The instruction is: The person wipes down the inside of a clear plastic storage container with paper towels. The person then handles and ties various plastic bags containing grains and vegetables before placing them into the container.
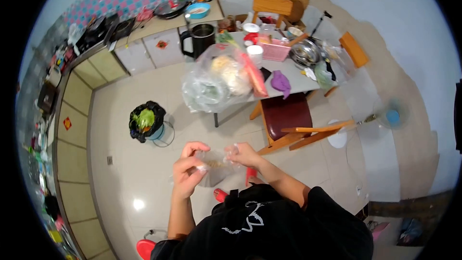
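A clear plastic bag (pixel 210 179) hangs between my two hands, in front of my body and above the floor. Something small and tan shows inside it, too small to name. My left hand (pixel 187 169) grips the bag's left edge between thumb and fingers. On the other side, my right hand (pixel 243 154) has its fingers closed on the bag's right edge. Beyond my hands, a big clear bag with pale contents (pixel 231 74) rests at the table's near corner, beside a long red packet (pixel 254 74).
The table (pixel 303 82) also carries a black pitcher (pixel 201 38), a pink basket (pixel 275 50), a steel bowl (pixel 305 53) and a purple cloth (pixel 280 84). A chair (pixel 287 118) stands at its near side. A black-lined bin (pixel 147 121) holds green leaves. Counters run along the left and back.
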### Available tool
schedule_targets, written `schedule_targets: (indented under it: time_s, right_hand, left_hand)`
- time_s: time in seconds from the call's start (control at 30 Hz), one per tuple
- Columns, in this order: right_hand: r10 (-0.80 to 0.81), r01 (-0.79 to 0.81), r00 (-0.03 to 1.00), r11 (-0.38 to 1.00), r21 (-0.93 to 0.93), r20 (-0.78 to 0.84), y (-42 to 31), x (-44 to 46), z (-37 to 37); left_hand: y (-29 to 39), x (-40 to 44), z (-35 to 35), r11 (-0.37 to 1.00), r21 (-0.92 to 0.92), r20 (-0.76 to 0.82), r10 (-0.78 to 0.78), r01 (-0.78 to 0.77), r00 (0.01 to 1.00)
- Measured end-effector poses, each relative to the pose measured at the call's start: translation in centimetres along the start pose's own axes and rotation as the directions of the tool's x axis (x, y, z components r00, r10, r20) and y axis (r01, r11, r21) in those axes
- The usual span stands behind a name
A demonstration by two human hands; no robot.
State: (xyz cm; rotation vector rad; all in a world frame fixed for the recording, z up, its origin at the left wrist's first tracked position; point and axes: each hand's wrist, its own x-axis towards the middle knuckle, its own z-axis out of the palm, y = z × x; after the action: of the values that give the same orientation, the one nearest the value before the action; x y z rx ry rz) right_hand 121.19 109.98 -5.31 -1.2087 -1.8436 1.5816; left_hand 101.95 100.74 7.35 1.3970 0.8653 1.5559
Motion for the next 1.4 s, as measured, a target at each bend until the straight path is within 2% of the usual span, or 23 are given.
schedule_targets:
  time_s: [0.03, 0.07, 0.13, 0.2, 0.27, 0.33, 0.37, 0.43, 0.47, 0.53, 0.57, 0.6, 0.67, 0.7, 0.73, 0.8, 0.9, 1.03, 1.17, 1.27, 1.33, 1.4]
  right_hand:
    - [0.199, -0.234, 0.959, 0.958, 0.168, 0.2, 0.2, -1.5, -1.6]
    - [0.191, -0.223, 0.966, 0.957, 0.184, 0.177, 0.7, -3.1, -3.0]
    - [0.125, -0.14, 0.99, 0.896, 0.421, 0.063, 1.4, -6.3, -6.0]
    - [0.135, -0.116, 0.991, 0.872, 0.476, -0.005, 0.4, -9.6, -10.1]
    - [0.152, -0.092, 0.986, 0.846, 0.525, -0.074, -0.7, -13.3, -14.6]
    - [0.16, -0.005, 0.964, 0.808, 0.589, -0.211, -1.0, -16.8, -19.7]
    - [0.161, 0.004, 0.961, 0.804, 0.595, -0.224, -0.8, -18.7, -22.4]
    - [0.17, 0.149, 0.9, 0.746, 0.649, -0.402, 0.0, -22.2, -27.8]
    - [0.17, 0.157, 0.896, 0.742, 0.652, -0.409, 0.5, -23.7, -30.3]
    - [0.164, 0.321, 0.821, 0.66, 0.679, -0.547, 1.4, -26.0, -35.0]
    - [0.175, 0.348, 0.787, 0.666, 0.66, -0.591, 1.4, -26.7, -37.1]
    - [0.181, 0.338, 0.79, 0.669, 0.662, -0.585, 1.9, -27.2, -39.2]
    - [0.127, 0.399, 0.721, 0.728, 0.558, -0.682, 2.8, -27.6, -43.2]
    - [0.149, 0.385, 0.698, 0.747, 0.543, -0.7, 3.1, -27.6, -45.0]
    - [0.15, 0.377, 0.705, 0.748, 0.546, -0.693, 3.5, -27.2, -46.7]
    - [0.192, 0.335, 0.647, 0.798, 0.501, -0.738, 4.5, -25.6, -49.6]
    - [0.222, 0.267, 0.641, 0.833, 0.484, -0.735, 6.2, -22.9, -52.5]
    - [0.206, 0.176, 0.646, 0.897, 0.406, -0.735, 7.9, -19.9, -55.9]
    - [0.262, -0.017, 0.668, 0.941, 0.337, -0.697, 8.1, -17.7, -60.0]
    - [0.257, -0.057, 0.689, 0.951, 0.303, -0.678, 8.7, -15.8, -63.7]
    - [0.246, -0.053, 0.711, 0.953, 0.299, -0.658, 9.6, -14.5, -65.4]
    - [0.23, -0.075, 0.739, 0.962, 0.262, -0.633, 10.5, -13.0, -67.3]
  left_hand:
    - [0.4, 0.1, 1.3, 1.0, -0.002, -0.014, -0.028, 0.028, 1.0]
    - [0.4, 0.2, 2.6, 1.0, -0.001, 0.014, -0.023, 0.023, 1.0]
    - [0.2, 0.7, 5.3, 0.999, -0.044, 0.001, -0.022, 0.022, 1.0]
    - [0.0, 1.8, 8.8, 0.999, -0.043, 0.038, -0.012, 0.014, 0.999]
    - [-0.8, 3.4, 12.8, 0.997, -0.042, 0.102, 0.07, -0.066, 0.992]
    - [-2.1, 5.2, 18.0, 0.995, -0.066, 0.12, 0.079, -0.071, 0.99]
    - [-2.6, 6.2, 20.7, 0.992, -0.1, 0.12, 0.092, -0.081, 0.988]
    - [-3.5, 8.3, 26.0, 0.986, -0.137, 0.14, 0.109, -0.09, 0.984]
    - [-4.0, 9.5, 28.6, 0.987, -0.136, 0.151, 0.109, -0.088, 0.983]
    - [-5.4, 11.8, 33.3, 0.985, -0.145, 0.212, 0.126, -0.097, 0.969]
    - [-6.6, 12.7, 35.2, 0.975, -0.215, 0.211, 0.1, -0.054, 0.972]
    - [-7.3, 13.5, 37.2, 0.975, -0.216, 0.203, 0.094, -0.049, 0.975]
    - [-8.7, 15.1, 40.9, 0.969, -0.249, 0.225, 0.05, 0.008, 0.973]
    - [-9.5, 15.8, 42.3, 0.964, -0.264, 0.236, 0.056, 0.008, 0.97]
    - [-10.3, 16.4, 43.4, 0.965, -0.263, 0.226, 0.053, 0.009, 0.973]
    - [-12.1, 17.8, 44.9, 0.985, -0.172, 0.256, 0.046, -0.001, 0.966]
    - [-14.5, 20.2, 46.9, 0.996, -0.094, 0.199, 0.012, 0.006, 0.98]
    - [-18.9, 23.7, 47.9, 0.992, -0.125, 0.164, 0.055, -0.035, 0.985]
    - [-21.2, 26.9, 50.4, 0.995, -0.102, 0.069, 0.008, -0.001, 0.998]
    - [-22.6, 28.4, 51.8, 0.999, -0.031, 0.049, 0.013, -0.012, 0.999]
    - [-23.6, 29.0, 52.7, 0.987, 0.159, 0.018, 0.003, -0.006, 1.0]
    - [-24.0, 29.4, 53.5, 0.972, 0.236, -0.021, 0.011, -0.005, 1.0]
